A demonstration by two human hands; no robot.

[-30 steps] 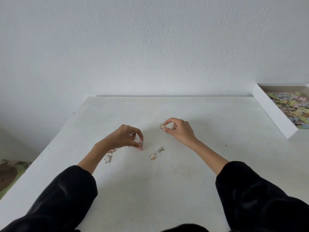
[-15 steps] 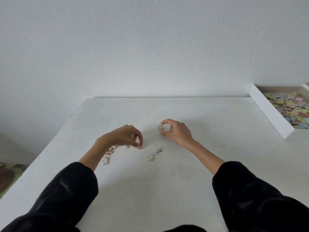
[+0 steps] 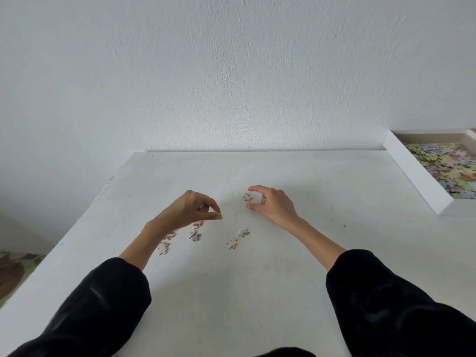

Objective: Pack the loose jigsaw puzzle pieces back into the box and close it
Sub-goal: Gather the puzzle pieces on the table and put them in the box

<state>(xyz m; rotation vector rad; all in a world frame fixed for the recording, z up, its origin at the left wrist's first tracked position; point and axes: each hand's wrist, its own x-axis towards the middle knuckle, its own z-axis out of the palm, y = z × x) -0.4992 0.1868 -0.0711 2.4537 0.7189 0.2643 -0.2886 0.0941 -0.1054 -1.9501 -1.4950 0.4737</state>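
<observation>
- Head view: the left hand [image 3: 189, 212] hovered over the table [image 3: 257, 292] with its fingers curled, thumb and forefinger tips pressed together. A pale piece [image 3: 201, 207] showed inside the curl. If that hand reached for another piece, what it already held could slip out.
- The right hand [image 3: 274, 204] had forefinger and thumb arched round a tan piece [image 3: 247, 196]. I could not tell whether the pads touched it or whether it lay on the table. A pinch on so thin an edge could flick it away rather than lift it.
- The loose pieces [image 3: 232, 244] lay scattered between and below the two hands. One pinkish piece [image 3: 170, 236] sat partly hidden by the left wrist, so it could be overlooked or dragged along by the forearm.
- The piece nearest the person [image 3: 163, 248] lay toward the left side of the table, and a careless sweep might push it off.
- The box [image 3: 417, 176] stood open at the far right, well apart from both hands and already holding many coloured pieces. The long carry, especially from the left hand across the table, gave a loosely held handful room to drop.
- No lid was in view, so closing would depend on finding it.
</observation>
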